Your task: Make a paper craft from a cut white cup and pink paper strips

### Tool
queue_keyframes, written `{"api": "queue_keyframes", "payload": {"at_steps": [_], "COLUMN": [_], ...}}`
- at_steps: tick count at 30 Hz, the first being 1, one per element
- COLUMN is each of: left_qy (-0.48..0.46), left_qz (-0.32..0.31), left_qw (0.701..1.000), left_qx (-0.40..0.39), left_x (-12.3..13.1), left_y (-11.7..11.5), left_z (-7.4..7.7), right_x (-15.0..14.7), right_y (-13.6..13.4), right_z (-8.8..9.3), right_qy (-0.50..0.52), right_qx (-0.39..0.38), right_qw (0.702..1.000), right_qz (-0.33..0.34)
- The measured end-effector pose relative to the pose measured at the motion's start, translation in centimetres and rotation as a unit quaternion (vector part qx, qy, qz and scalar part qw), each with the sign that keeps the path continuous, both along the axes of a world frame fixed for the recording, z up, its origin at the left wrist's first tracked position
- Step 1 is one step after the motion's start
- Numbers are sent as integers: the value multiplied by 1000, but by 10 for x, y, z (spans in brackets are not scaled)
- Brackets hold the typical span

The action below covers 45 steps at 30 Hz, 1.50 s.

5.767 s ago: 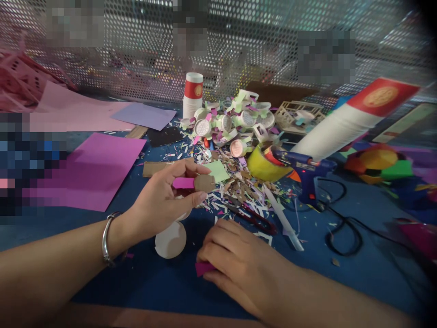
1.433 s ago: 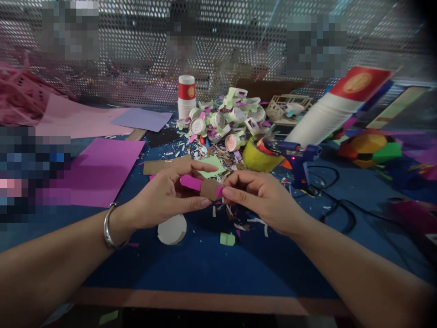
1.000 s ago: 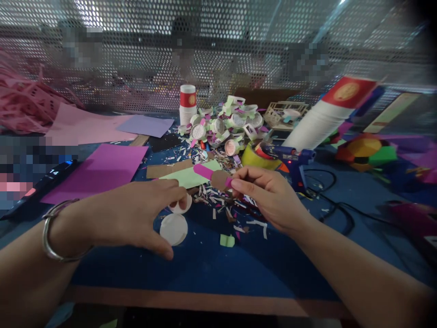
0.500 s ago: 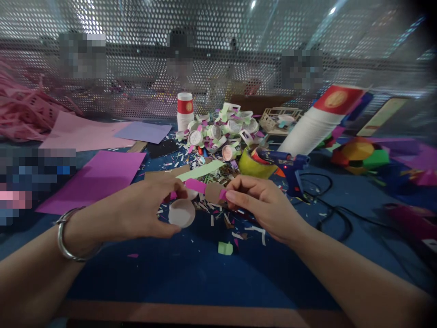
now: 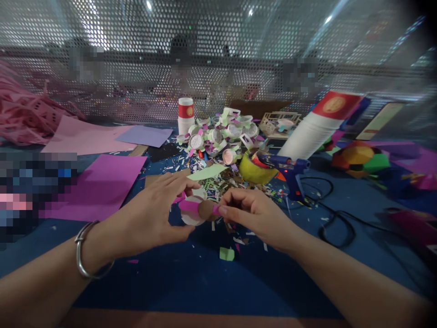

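Since the frame just before, the magenta paper strip (image 5: 189, 207) and the nearer white paper disc (image 5: 191, 219) have closed together, so that the strip now crosses in front of the disc; whether they touch I cannot tell. Nearest lies a creased green paper scrap (image 5: 226, 253) on the blue tabletop (image 5: 170, 282). Beyond it, the right hand (image 5: 252, 216) pinches the strip's short end between thumb and forefinger, beside the brown cardboard circle (image 5: 206, 210). The left hand (image 5: 153, 209) curves around the disc, thumb below and fingers above; how firmly it grips, I cannot tell. Steadying the disc by its rim would probably serve best, as thin paper may dent, while the end pinch leaves the circle's matte face uncovered. Farther on come curled paper shreds (image 5: 218, 184), a glossy yellow tape roll (image 5: 256, 174), a blue plastic glue gun (image 5: 287, 167), a jumbled heap of strapped white disc pieces (image 5: 215, 135), a smooth upright paper-cup stack (image 5: 186, 114) and perforated metal mesh (image 5: 136, 77).
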State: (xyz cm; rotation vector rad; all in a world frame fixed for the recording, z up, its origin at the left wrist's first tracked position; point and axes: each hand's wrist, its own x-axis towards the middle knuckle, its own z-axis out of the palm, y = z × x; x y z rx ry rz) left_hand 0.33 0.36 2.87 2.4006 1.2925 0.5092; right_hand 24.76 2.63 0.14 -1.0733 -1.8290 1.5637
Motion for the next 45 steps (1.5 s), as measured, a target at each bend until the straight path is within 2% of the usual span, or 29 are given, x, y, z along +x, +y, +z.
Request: {"api": "queue_keyframes", "payload": {"at_steps": [6,12,17,22,27,33,37,41,45], "left_qy": [35,45,40,15,-3,-16,-41,-117,-149], "left_qz": [-14,-29,-31,-42,-15,-30,-14,27,61], "left_qw": [997,997,996,997,999,999,999,992,987], "left_qx": [62,55,68,59,43,16,-1,-46,-22], "left_x": [8,13,16,14,10,12,7,-4,-9], "left_y": [-11,-15,-15,-11,-6,-6,-4,6,14], "left_z": [-4,-6,-7,-4,-5,-6,-4,-5,-4], "right_x": [-3,-8,-10,-8,-6,-6,-6,-4,-5], "right_y": [-2,-5,-5,-7,-8,-9,-8,-4,1], "right_z": [-2,-1,0,2,1,-1,1,3,1], "right_qy": [-17,-34,-76,-109,-113,-117,-113,-104,-83], "right_qx": [-2,18,75,136,127,146,183,231,228], "right_qw": [1000,999,994,985,985,982,975,958,958], "right_qz": [9,4,3,-17,-18,-23,-64,-131,-152]}}
